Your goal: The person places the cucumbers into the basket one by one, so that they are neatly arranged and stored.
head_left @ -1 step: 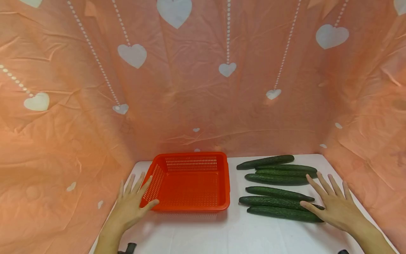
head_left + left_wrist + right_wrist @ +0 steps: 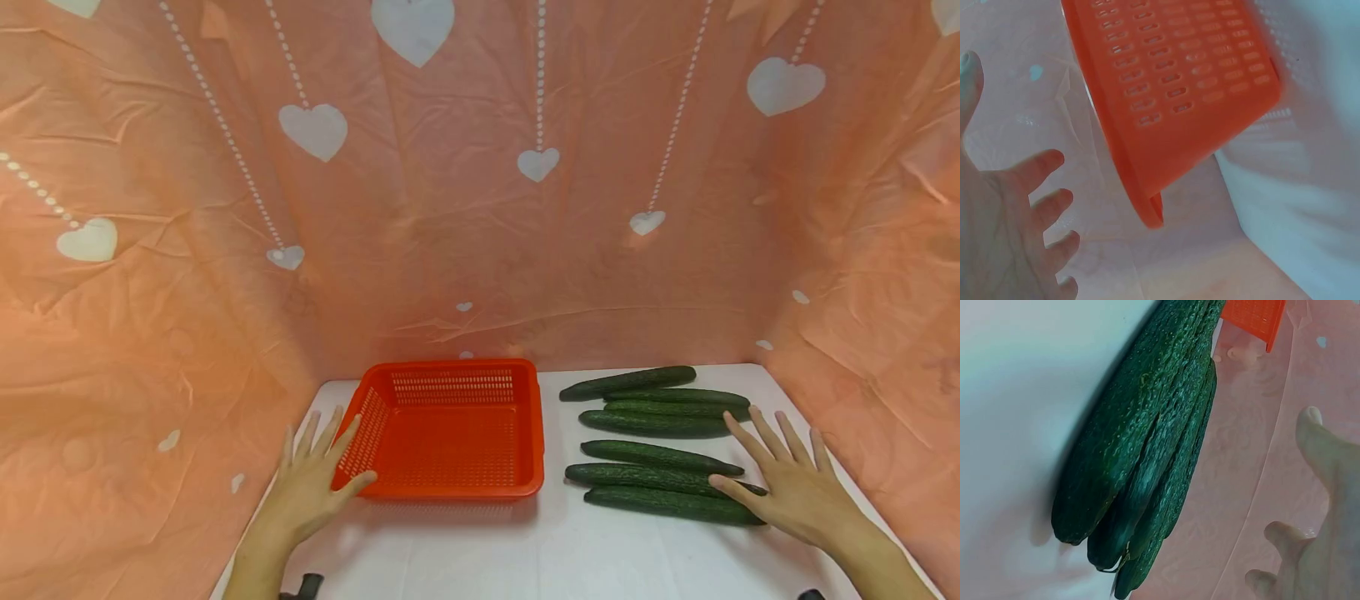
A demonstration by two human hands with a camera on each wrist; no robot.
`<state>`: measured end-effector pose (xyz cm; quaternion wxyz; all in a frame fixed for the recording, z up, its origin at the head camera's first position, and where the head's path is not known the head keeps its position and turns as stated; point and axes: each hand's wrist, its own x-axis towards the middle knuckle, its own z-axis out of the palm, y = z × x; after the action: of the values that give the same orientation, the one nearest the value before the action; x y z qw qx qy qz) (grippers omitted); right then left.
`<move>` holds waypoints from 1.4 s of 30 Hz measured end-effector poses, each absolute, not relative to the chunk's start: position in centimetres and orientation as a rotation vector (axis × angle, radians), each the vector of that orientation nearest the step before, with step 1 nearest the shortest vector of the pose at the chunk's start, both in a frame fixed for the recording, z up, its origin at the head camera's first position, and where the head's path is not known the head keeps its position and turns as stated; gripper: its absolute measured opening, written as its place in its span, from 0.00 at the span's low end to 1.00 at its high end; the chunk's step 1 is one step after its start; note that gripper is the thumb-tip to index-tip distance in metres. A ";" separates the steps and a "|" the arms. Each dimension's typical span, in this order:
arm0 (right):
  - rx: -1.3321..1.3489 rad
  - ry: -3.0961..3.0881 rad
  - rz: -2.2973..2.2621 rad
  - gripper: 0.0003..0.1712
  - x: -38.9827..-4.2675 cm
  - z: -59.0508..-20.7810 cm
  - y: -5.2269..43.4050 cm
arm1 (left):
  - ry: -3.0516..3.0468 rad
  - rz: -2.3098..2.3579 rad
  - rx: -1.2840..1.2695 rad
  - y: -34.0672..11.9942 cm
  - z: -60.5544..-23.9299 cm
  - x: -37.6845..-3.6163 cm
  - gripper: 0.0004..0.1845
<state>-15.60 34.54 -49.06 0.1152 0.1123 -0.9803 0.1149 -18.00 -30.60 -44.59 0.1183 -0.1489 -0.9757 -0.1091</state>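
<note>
Six cucumbers (image 2: 660, 457) lay on the right half of the white tabletop (image 2: 555, 550), each with its long axis running left to right across the person's view, the tapered ends pointing toward the orange basket (image 2: 450, 487) on one side and the right hand (image 2: 795, 492) on the other. They sat in two loose groups of three, one farther back and one nearer. The right hand rested flat with its fingers (image 2: 753, 433) straight and spread, gripping nothing; its thumb appeared to touch the end of a near cucumber, though the head view left that contact uncertain. The left hand (image 2: 311, 487) lay likewise flat and spread beside the basket's left wall, its thumb at the near left corner, holding nothing. Nothing had shifted from the earlier frame: hands, cucumbers and basket sat as before. The basket stood left of the cucumbers, slightly apart, and held nothing.
</note>
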 end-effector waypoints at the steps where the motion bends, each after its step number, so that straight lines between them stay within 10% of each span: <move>1: 0.330 -2.873 0.336 0.59 -15.6 -49.1 34.5 | -2.855 -0.311 -0.432 -30.6 -44.6 -18.0 0.48; 42: 0.771 -2.517 0.715 0.33 -16.0 -55.2 34.7 | -2.968 -0.565 -0.437 -31.6 -48.0 -20.5 0.55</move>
<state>-15.98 34.70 -55.25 0.2053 0.2764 -0.9031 0.2565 -20.47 -31.56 -47.96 0.0442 -0.1429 -0.9713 -0.1850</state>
